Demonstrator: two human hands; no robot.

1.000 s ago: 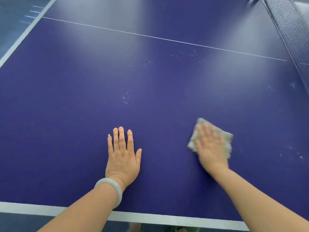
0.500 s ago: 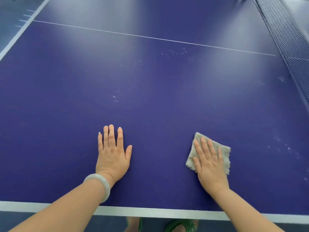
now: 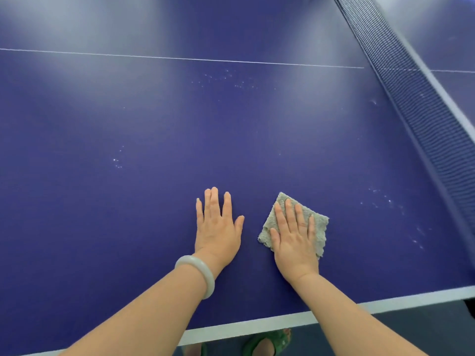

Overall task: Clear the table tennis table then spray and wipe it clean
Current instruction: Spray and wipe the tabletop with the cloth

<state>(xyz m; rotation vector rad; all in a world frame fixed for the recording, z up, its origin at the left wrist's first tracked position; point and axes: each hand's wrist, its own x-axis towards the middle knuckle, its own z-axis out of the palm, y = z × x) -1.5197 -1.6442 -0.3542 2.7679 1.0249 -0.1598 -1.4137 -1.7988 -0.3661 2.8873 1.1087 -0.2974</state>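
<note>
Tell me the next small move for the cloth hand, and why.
Probably slide the right hand, pressing the cloth flat, rightward toward the white specks near the net. That patch looks unwiped, while the left hand braces flat on the table.

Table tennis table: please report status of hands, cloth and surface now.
Left hand flat on table, holding nothing. Right hand pressing cloth flat. White specks remain right of cloth. Nothing in the way.

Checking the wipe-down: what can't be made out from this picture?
- Table: far and left parts cut off by the head view's edges.
- Surface under the cloth and right hand: covered.
- Pale specks: too small to identify.
- Beyond the net: mostly cut off.
</note>
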